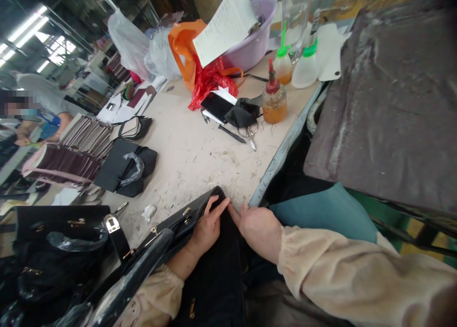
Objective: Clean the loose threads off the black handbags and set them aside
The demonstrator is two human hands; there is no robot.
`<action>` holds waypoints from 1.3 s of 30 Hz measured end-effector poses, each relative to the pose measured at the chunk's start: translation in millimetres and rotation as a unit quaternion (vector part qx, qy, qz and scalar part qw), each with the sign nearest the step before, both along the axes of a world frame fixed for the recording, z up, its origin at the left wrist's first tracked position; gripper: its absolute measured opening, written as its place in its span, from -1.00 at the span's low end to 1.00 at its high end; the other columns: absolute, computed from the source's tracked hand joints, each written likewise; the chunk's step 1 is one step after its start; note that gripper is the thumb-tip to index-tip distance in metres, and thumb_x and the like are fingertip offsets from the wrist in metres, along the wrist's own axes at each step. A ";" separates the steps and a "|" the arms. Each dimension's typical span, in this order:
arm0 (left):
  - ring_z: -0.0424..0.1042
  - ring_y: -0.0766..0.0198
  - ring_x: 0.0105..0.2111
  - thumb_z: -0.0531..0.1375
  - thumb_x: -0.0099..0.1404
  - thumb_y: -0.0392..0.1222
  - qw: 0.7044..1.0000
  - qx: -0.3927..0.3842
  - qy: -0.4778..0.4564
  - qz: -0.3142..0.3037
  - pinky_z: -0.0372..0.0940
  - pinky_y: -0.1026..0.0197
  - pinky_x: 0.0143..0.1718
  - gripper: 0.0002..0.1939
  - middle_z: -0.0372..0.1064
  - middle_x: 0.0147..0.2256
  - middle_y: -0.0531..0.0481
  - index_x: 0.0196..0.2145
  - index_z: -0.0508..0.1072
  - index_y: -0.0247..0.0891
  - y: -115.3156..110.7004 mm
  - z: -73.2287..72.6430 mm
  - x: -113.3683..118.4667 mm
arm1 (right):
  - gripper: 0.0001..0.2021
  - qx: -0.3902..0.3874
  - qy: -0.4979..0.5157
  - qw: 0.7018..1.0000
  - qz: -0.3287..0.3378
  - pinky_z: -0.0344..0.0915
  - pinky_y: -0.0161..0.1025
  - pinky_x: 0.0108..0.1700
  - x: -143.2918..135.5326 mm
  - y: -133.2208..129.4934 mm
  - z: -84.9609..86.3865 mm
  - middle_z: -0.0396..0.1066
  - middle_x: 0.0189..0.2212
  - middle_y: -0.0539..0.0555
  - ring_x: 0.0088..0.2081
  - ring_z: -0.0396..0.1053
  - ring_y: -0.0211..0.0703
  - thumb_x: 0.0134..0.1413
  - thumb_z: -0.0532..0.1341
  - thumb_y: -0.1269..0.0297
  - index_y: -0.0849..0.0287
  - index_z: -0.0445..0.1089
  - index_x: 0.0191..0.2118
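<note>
A black bag [214, 279] with gold fittings lies at the table's front edge, its handle wrapped in clear plastic. My left hand [209, 229] reaches under the handle and closes on the bag's upper edge near its far corner. My right hand [259, 229] is at the same corner, fingers pressed together on the bag's edge, their tips close to the left fingertips. Part of the right hand's grip is hidden behind its back.
More black bags [64, 241] lie at left. Glue bottles [274, 105], a phone [217, 107], a pen [232, 134] and a purple basin [250, 46] stand or lie farther back. A brown covered surface [389, 113] is at right. A person [53, 113] works at far left.
</note>
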State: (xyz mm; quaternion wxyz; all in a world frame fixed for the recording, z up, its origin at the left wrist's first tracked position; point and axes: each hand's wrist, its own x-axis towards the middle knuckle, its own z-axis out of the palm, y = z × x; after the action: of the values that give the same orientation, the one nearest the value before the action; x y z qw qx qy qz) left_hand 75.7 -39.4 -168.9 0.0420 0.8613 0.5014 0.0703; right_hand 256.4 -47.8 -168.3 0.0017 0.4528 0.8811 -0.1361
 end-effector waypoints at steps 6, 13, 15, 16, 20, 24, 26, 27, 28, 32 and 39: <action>0.37 0.15 -0.04 -0.02 0.27 -0.44 0.998 0.006 0.055 -0.014 0.39 0.10 -0.03 -0.58 0.27 0.01 -0.17 0.00 0.43 -0.21 1.3 4.0 -2.7 | -0.54 -0.002 0.022 1.000 0.019 0.14 -0.33 -0.61 5.9 1.0 -1.7 0.39 -0.35 0.17 -0.50 0.41 -0.16 0.20 -0.06 0.46 0.12 0.10 0.21; 0.37 0.19 -0.03 0.00 0.32 -0.34 0.999 0.014 0.021 -0.021 0.31 0.06 0.08 -0.71 0.38 -0.07 -0.09 -0.08 0.44 -0.27 4.3 0.2 -8.2 | -0.57 -0.006 0.052 0.999 0.016 0.05 -0.33 -0.64 9.5 1.5 -2.7 0.37 -0.39 0.11 -0.51 0.41 -0.15 0.19 -0.02 0.43 0.04 0.17 0.17; 0.39 0.21 -0.06 0.02 0.32 -0.33 1.000 0.020 0.005 -0.008 0.32 0.08 0.07 -0.75 0.40 -0.10 -0.08 -0.16 0.46 -0.28 5.0 -1.4 -7.3 | -0.56 -0.007 0.055 0.998 0.013 0.04 -0.33 -0.64 9.8 1.7 -2.5 0.37 -0.40 0.10 -0.52 0.41 -0.15 0.18 -0.03 0.44 0.04 0.17 0.16; 0.39 0.21 -0.07 0.03 0.31 -0.33 1.000 0.024 -0.001 -0.006 0.32 0.09 0.06 -0.77 0.41 -0.11 -0.09 -0.18 0.46 -0.29 5.2 -2.1 -6.7 | -0.56 -0.008 0.056 0.998 0.013 0.03 -0.33 -0.65 10.0 1.8 -2.4 0.37 -0.40 0.10 -0.52 0.41 -0.15 0.18 -0.02 0.45 0.04 0.17 0.17; 0.40 0.21 -0.07 0.02 0.32 -0.32 0.999 0.044 -0.002 -0.009 0.34 0.13 0.03 -0.74 0.41 -0.10 -0.15 -0.09 0.41 -0.33 4.6 -2.7 -4.2 | -0.54 -0.010 0.056 0.998 0.017 0.03 -0.33 -0.65 10.0 2.6 -1.9 0.37 -0.37 0.12 -0.51 0.41 -0.15 0.17 -0.01 0.46 0.05 0.16 0.18; 0.39 0.17 -0.04 -0.03 0.28 -0.42 0.996 0.024 0.084 0.000 0.37 0.10 -0.01 -0.54 0.35 -0.01 -0.12 0.10 0.30 -0.19 4.1 1.2 -1.3 | -0.57 -0.018 0.063 0.998 0.015 0.04 -0.32 -0.64 9.7 3.6 -1.0 0.39 -0.37 0.13 -0.52 0.42 -0.15 0.19 -0.05 0.45 0.07 0.19 0.16; 0.40 0.15 -0.06 -0.04 0.24 -0.45 0.993 0.016 0.119 0.003 0.39 0.09 -0.05 -0.50 0.34 -0.01 -0.11 0.09 0.33 -0.14 4.9 2.8 -0.6 | -0.58 -0.022 0.067 0.997 0.014 0.05 -0.31 -0.65 9.6 4.1 -0.6 0.39 -0.35 0.14 -0.52 0.42 -0.13 0.20 -0.06 0.44 0.08 0.20 0.15; 0.40 0.15 -0.06 -0.03 0.24 -0.46 0.992 0.016 0.128 0.002 0.39 0.09 -0.05 -0.51 0.34 -0.01 -0.11 0.06 0.36 -0.15 5.7 3.3 -0.6 | -0.57 -0.025 0.067 0.997 0.015 0.05 -0.31 -0.65 9.5 4.3 -0.5 0.39 -0.35 0.14 -0.52 0.42 -0.13 0.19 -0.06 0.44 0.08 0.19 0.15; 0.40 0.15 -0.06 -0.02 0.24 -0.45 0.991 0.017 0.130 0.000 0.38 0.10 -0.04 -0.54 0.34 -0.02 -0.12 0.03 0.38 -0.17 6.5 3.7 -0.8 | -0.57 -0.027 0.065 0.997 0.015 0.05 -0.31 -0.65 9.5 4.5 -0.6 0.39 -0.35 0.13 -0.51 0.42 -0.13 0.19 -0.05 0.45 0.07 0.18 0.16; 0.40 0.19 -0.06 -0.01 0.29 -0.40 0.993 0.029 0.112 -0.009 0.34 0.13 0.02 -0.64 0.37 -0.03 -0.10 -0.04 0.42 -0.22 10.0 4.3 -2.8 | -0.56 -0.032 0.056 0.998 0.013 0.07 -0.32 -0.64 9.2 4.4 -1.2 0.38 -0.36 0.13 -0.50 0.42 -0.14 0.21 -0.06 0.44 0.04 0.16 0.18; 0.42 0.27 -0.13 -0.01 0.33 -0.34 0.997 0.056 0.052 -0.012 0.35 0.20 -0.01 -0.75 0.43 -0.15 -0.02 -0.19 0.44 -0.21 13.1 2.7 -2.2 | -0.56 -0.042 0.054 0.998 0.014 0.11 -0.31 -0.61 10.8 3.6 2.7 0.38 -0.35 0.14 -0.49 0.41 -0.14 0.22 -0.07 0.45 0.04 0.16 0.18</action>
State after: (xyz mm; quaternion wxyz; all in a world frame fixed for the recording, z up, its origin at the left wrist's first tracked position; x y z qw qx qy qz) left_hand 73.5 -26.4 -166.2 -0.0314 0.8710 0.4875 0.0524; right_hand 267.2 -44.3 -165.6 -0.0253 0.4318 0.8798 -0.1970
